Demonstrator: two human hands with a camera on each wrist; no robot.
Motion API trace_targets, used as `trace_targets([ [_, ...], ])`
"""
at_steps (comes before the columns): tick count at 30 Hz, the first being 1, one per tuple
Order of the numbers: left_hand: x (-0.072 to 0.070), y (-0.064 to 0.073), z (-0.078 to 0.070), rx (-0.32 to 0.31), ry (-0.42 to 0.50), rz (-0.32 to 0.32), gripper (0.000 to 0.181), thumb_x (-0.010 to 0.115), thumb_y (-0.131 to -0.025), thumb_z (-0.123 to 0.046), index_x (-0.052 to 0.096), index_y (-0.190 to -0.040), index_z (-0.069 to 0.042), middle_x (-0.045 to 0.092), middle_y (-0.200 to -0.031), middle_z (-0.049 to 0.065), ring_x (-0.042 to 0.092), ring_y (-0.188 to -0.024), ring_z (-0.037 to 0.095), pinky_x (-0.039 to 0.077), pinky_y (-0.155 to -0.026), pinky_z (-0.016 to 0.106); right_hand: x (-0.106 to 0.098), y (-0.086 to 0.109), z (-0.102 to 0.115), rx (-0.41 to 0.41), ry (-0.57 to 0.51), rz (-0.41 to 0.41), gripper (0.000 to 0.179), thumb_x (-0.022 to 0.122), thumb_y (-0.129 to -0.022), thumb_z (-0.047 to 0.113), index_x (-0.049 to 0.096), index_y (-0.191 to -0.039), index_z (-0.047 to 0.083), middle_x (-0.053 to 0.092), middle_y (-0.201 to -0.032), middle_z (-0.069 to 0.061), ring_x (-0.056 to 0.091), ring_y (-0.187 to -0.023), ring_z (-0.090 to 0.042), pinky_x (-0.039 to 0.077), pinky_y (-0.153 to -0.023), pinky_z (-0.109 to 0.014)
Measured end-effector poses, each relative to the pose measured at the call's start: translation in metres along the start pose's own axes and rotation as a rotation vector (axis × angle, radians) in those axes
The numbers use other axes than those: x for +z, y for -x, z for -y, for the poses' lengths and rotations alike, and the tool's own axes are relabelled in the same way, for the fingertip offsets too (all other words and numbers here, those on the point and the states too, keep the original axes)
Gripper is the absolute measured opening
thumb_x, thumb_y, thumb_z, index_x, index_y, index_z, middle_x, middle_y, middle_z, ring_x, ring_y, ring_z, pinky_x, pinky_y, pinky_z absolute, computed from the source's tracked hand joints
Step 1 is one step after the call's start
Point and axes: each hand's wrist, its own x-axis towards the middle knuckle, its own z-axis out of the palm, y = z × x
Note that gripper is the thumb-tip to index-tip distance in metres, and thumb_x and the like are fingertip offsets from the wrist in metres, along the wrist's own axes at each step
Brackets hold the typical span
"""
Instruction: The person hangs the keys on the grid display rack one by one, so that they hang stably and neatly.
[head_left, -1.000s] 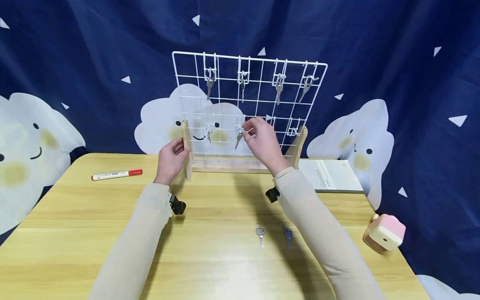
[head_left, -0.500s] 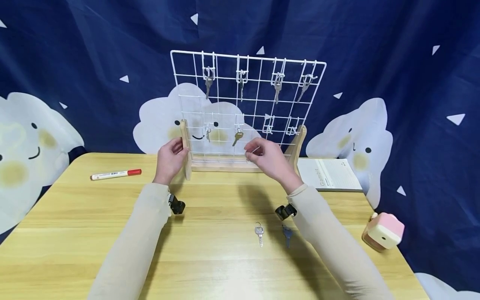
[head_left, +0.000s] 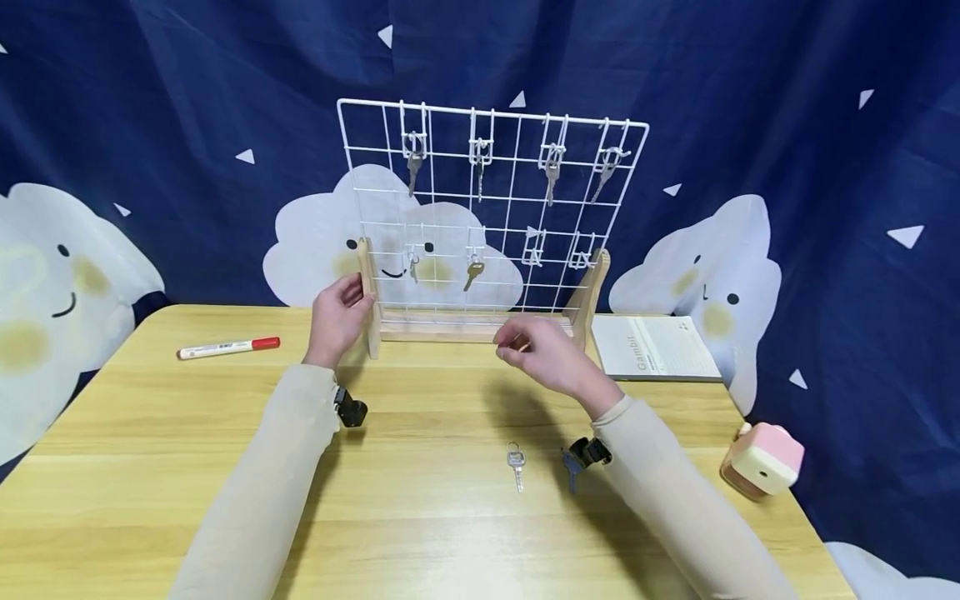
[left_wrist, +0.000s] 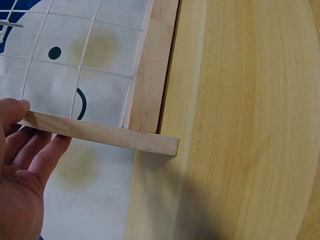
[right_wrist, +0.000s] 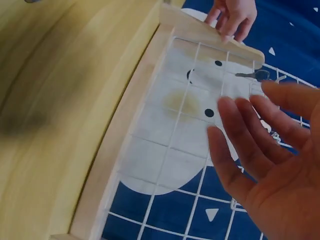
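A white wire grid rack (head_left: 513, 115) stands upright at the back of the table. My left hand (head_left: 335, 320) holds its left wooden upright (left_wrist: 110, 136), thumb on one side and fingers on the other in the left wrist view. My right hand (head_left: 547, 354) is in front of the rack's lower part, apart from it; in the right wrist view its fingers are loosely bent around nothing. A brass-coloured key (head_left: 474, 274) and a smaller key (head_left: 413, 267) hang on lower hooks. Several keys hang along the top row. A silver key (head_left: 516, 468) and a dark key (head_left: 572, 473) lie on the table.
Two white hooks, a left one (head_left: 533, 252) and a right one (head_left: 581, 253), sit at the grid's lower right. A red-capped marker (head_left: 228, 348) lies left on the table (head_left: 420, 517). A notebook (head_left: 656, 348) and a pink-and-cream pencil sharpener (head_left: 763, 462) are at the right.
My right hand has left the brass-coloured key on the lower hook and moved down and toward me; the key has swung to show its flat side. My left hand stays on the upright.
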Motion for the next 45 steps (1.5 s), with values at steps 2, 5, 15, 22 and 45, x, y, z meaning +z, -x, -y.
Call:
trace_targets([
  [2, 0.0, 0.0, 0.001, -0.003, -0.004, -0.005, 0.049, 0.062, -0.096, -0.007, 0.047, -0.141, 0.004, 0.052, -0.138, 0.024, 0.052, -0.126, 0.031, 0.047, -0.103, 0.031, 0.002, 0.004, -0.003, -0.012, 0.023, 0.048, 0.009, 0.067, -0.093, 0.009, 0.068, -0.101, 0.005, 0.067, -0.091, 0.0, 0.063, -0.084, -0.015, 0.057, -0.075, -0.03],
  [5, 0.0, 0.0, 0.002, 0.004, -0.005, -0.011, 0.048, 0.062, -0.096, -0.007, 0.048, -0.141, 0.004, 0.052, -0.137, 0.024, 0.053, -0.125, 0.03, 0.047, -0.103, 0.03, 0.004, 0.01, -0.007, -0.015, 0.04, 0.114, 0.011, 0.068, -0.092, 0.009, 0.068, -0.102, 0.006, 0.066, -0.09, 0.002, 0.062, -0.084, -0.013, 0.056, -0.075, -0.029],
  [15, 0.002, -0.001, 0.001, 0.013, -0.014, -0.011, 0.046, 0.061, -0.097, -0.007, 0.048, -0.14, 0.004, 0.052, -0.137, 0.024, 0.053, -0.126, 0.03, 0.047, -0.103, 0.031, 0.016, 0.036, -0.025, -0.021, 0.041, 0.253, 0.024, 0.067, -0.09, 0.004, 0.067, -0.113, -0.003, 0.066, -0.095, -0.002, 0.062, -0.087, -0.015, 0.055, -0.074, -0.026],
  [22, 0.003, -0.001, 0.0, 0.014, -0.012, -0.015, 0.047, 0.061, -0.097, -0.006, 0.047, -0.141, 0.003, 0.052, -0.138, 0.023, 0.052, -0.126, 0.03, 0.047, -0.103, 0.031, 0.027, 0.051, -0.034, -0.014, 0.021, 0.301, 0.02, 0.069, -0.088, -0.001, 0.068, -0.108, -0.001, 0.066, -0.094, -0.003, 0.059, -0.084, -0.012, 0.054, -0.075, -0.026],
  [45, 0.004, -0.001, 0.001, 0.016, -0.001, -0.024, 0.045, 0.061, -0.097, -0.004, 0.049, -0.139, 0.005, 0.052, -0.138, 0.024, 0.052, -0.126, 0.031, 0.046, -0.105, 0.032, 0.053, 0.06, -0.041, -0.016, 0.098, 0.352, 0.02, 0.074, -0.082, -0.004, 0.069, -0.099, 0.004, 0.058, -0.089, 0.0, 0.058, -0.081, -0.016, 0.053, -0.072, -0.024],
])
